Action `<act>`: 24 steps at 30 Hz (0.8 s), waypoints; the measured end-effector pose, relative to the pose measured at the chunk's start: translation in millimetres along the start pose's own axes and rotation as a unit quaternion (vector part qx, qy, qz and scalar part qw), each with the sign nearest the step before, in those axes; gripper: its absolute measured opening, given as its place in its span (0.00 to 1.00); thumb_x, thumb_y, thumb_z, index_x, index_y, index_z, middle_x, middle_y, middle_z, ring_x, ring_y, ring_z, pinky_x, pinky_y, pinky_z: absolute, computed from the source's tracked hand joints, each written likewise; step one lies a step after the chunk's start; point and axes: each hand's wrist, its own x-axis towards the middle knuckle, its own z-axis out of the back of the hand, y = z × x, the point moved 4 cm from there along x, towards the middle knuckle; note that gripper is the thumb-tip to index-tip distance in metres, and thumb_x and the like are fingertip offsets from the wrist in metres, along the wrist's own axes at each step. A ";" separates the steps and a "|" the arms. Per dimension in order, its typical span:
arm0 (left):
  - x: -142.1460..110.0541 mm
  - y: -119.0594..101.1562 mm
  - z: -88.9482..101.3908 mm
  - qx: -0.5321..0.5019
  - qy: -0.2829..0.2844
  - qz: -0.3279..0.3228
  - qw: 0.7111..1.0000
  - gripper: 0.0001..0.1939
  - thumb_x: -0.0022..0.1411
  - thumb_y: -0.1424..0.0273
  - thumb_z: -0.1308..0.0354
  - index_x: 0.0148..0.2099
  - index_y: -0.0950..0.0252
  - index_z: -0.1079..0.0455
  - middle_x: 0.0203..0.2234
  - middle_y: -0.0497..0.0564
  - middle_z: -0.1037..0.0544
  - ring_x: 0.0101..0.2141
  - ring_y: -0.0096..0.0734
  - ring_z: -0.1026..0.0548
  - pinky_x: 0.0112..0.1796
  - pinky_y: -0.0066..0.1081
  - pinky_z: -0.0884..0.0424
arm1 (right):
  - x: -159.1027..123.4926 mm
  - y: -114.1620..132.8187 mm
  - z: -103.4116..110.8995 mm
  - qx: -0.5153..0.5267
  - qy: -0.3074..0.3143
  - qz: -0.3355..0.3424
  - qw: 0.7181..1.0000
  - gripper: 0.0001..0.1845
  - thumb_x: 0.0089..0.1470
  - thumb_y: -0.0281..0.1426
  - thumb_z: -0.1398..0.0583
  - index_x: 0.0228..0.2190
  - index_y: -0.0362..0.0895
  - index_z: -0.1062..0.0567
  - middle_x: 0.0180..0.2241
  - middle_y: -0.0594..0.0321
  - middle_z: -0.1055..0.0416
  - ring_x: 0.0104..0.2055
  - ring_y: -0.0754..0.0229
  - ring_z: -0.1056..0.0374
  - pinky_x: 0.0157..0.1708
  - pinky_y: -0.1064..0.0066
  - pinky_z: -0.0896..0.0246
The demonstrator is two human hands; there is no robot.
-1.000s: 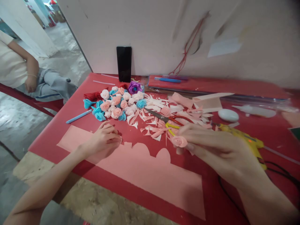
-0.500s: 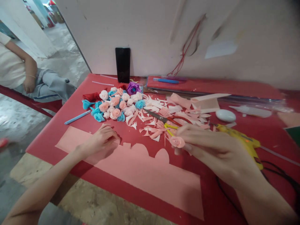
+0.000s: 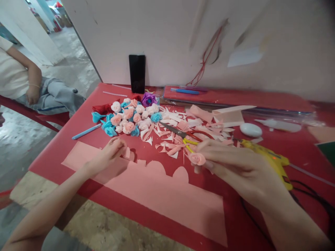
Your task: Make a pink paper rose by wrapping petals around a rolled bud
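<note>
Between the pinched fingers of my left hand (image 3: 113,153) is a pink paper petal (image 3: 127,153), raised just above the upper edge of a long pink paper sheet (image 3: 167,195). More rounded paper petals (image 3: 181,174) lie along that same edge. My right hand (image 3: 235,164) is closed around the base of a small pink paper rose (image 3: 197,159), its bloom turned toward me; the grip itself is partly hidden. Just beyond it, scissors (image 3: 180,132) with red and yellow handles rest on pink and white paper scraps (image 3: 167,144).
Finished paper flowers (image 3: 128,127) cluster at the back left, near a blue pen (image 3: 86,131). A phone (image 3: 137,74) leans on the wall. To the right lie a yellow glue gun (image 3: 269,160) with a black cord and a white oval object (image 3: 250,129). Someone sits at left (image 3: 23,76).
My left hand has risen a little off the sheet and drawn slightly left, bringing a petal up with it. The right hand and the rose stay almost where they were.
</note>
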 end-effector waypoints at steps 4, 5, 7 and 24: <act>-1.9 2.8 0.9 -0.029 -0.017 0.028 0.999 0.07 0.65 0.69 0.59 0.35 0.63 0.44 0.29 0.49 0.33 0.33 0.30 0.33 0.36 0.33 0.33 | 0.7 -1.1 -0.3 -0.004 -0.002 0.001 1.000 0.11 0.54 0.25 0.44 0.25 0.50 0.28 0.21 0.72 0.27 0.28 0.65 0.30 0.28 0.78 0.33; -2.1 3.3 1.2 -0.036 -0.019 0.031 0.999 0.07 0.65 0.69 0.59 0.35 0.63 0.44 0.29 0.49 0.33 0.33 0.30 0.33 0.36 0.33 0.33 | 0.7 -1.3 -0.1 -0.005 -0.002 0.002 1.000 0.11 0.54 0.25 0.45 0.25 0.51 0.28 0.21 0.71 0.27 0.28 0.65 0.30 0.27 0.77 0.33; -2.1 3.8 1.9 -0.051 -0.022 0.036 0.998 0.07 0.64 0.68 0.58 0.36 0.63 0.43 0.30 0.50 0.33 0.34 0.30 0.33 0.35 0.31 0.33 | 0.4 -1.4 0.5 -0.003 0.000 0.000 1.000 0.11 0.55 0.25 0.45 0.25 0.51 0.28 0.21 0.71 0.27 0.27 0.64 0.29 0.27 0.76 0.32; 6.4 -32.0 7.5 -0.264 -0.063 0.093 0.958 0.10 0.62 0.62 0.53 0.32 0.62 0.43 0.19 0.42 0.37 0.21 0.23 0.36 0.25 0.25 0.37 | -3.5 -7.9 -6.5 0.064 -0.007 -0.057 0.996 0.09 0.53 0.28 0.42 0.24 0.51 0.24 0.25 0.70 0.25 0.29 0.63 0.28 0.31 0.74 0.30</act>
